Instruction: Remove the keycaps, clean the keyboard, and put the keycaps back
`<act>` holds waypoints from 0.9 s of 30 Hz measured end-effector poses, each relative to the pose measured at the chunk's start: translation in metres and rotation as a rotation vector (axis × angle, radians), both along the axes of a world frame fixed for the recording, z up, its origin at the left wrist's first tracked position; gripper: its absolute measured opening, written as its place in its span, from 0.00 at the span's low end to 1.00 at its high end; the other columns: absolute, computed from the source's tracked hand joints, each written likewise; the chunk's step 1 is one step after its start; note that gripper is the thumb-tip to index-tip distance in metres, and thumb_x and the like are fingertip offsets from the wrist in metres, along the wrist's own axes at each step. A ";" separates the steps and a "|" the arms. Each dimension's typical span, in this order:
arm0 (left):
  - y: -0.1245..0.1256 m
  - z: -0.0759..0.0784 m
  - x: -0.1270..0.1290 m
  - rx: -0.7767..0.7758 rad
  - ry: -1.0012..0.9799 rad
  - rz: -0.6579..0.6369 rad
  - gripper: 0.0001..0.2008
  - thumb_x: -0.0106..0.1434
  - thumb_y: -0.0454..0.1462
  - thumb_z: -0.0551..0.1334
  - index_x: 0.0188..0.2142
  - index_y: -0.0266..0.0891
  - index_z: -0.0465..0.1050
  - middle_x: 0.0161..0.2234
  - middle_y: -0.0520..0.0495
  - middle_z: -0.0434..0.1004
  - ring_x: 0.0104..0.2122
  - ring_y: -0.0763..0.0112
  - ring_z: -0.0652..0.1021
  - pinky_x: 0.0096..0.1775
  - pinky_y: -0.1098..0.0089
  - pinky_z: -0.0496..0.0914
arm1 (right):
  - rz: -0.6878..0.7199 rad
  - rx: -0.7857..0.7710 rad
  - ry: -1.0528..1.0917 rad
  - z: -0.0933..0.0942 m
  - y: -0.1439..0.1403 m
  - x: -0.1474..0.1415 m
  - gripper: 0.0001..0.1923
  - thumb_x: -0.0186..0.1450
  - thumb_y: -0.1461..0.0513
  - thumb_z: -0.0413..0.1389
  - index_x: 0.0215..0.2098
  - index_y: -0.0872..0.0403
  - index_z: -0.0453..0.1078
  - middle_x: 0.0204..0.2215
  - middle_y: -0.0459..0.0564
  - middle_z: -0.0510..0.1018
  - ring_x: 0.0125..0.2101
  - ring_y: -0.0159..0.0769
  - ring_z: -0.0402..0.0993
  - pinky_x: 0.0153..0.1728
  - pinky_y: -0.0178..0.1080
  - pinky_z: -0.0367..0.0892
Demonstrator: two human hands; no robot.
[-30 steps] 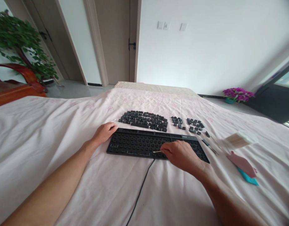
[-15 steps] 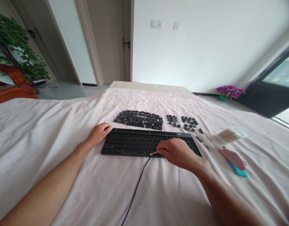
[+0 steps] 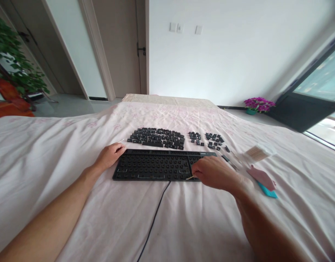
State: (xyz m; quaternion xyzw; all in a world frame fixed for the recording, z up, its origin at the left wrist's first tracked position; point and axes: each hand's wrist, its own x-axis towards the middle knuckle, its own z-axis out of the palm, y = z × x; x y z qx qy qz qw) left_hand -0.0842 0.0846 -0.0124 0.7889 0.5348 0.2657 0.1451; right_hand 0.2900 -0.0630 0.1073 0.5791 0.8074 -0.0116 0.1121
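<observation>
Pale pink floral sheeting (image 3: 74,145) is covering the wide surface where everything is lying, with a white wall and a wooden door standing behind it.

At the right hand (image 3: 215,173), the fingers are pinching shut on a cotton swab (image 3: 189,178), whose tip is pointing left and touching the near edge of the black keyboard (image 3: 156,165). That hand is resting over the keyboard's right end. The left hand (image 3: 109,155) is lying loosely curled against the keyboard's far left corner, fingers bent and gripping nothing that can be made out; a thin white stick (image 3: 121,140) is lying just beyond its fingertips.

The keyboard is sitting stripped of its caps, its black cable (image 3: 153,220) trailing toward the camera. Just past it, the removed keycaps (image 3: 156,137) are lying in tidy rows, with two smaller groups to their right. Farther right, a box of cotton swabs (image 3: 256,153) is lying near a pink cloth (image 3: 261,177) overlapping a teal cloth (image 3: 268,191). A leafy green plant (image 3: 11,54) is standing at far left, purple flowers (image 3: 256,103) at far right.
</observation>
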 end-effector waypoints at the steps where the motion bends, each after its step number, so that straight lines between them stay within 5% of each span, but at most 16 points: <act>1: 0.000 0.000 0.000 -0.001 0.001 0.003 0.17 0.63 0.48 0.53 0.34 0.42 0.75 0.36 0.51 0.80 0.36 0.66 0.77 0.41 0.72 0.66 | -0.004 0.001 -0.006 0.001 0.000 0.003 0.11 0.59 0.66 0.51 0.26 0.50 0.76 0.27 0.47 0.80 0.28 0.34 0.74 0.25 0.37 0.45; 16: -0.002 0.001 0.000 -0.010 0.024 0.003 0.17 0.65 0.48 0.52 0.35 0.42 0.75 0.37 0.51 0.80 0.37 0.66 0.77 0.41 0.73 0.65 | -0.100 0.048 -0.046 0.002 0.003 -0.011 0.12 0.62 0.63 0.51 0.28 0.50 0.77 0.28 0.51 0.81 0.29 0.38 0.74 0.25 0.36 0.46; 27: 0.000 0.000 -0.001 -0.017 0.023 0.000 0.17 0.64 0.49 0.52 0.34 0.42 0.74 0.36 0.51 0.80 0.37 0.66 0.77 0.39 0.73 0.65 | -0.034 0.008 0.047 0.001 -0.002 -0.010 0.13 0.61 0.64 0.50 0.27 0.49 0.77 0.27 0.48 0.80 0.29 0.34 0.74 0.25 0.36 0.47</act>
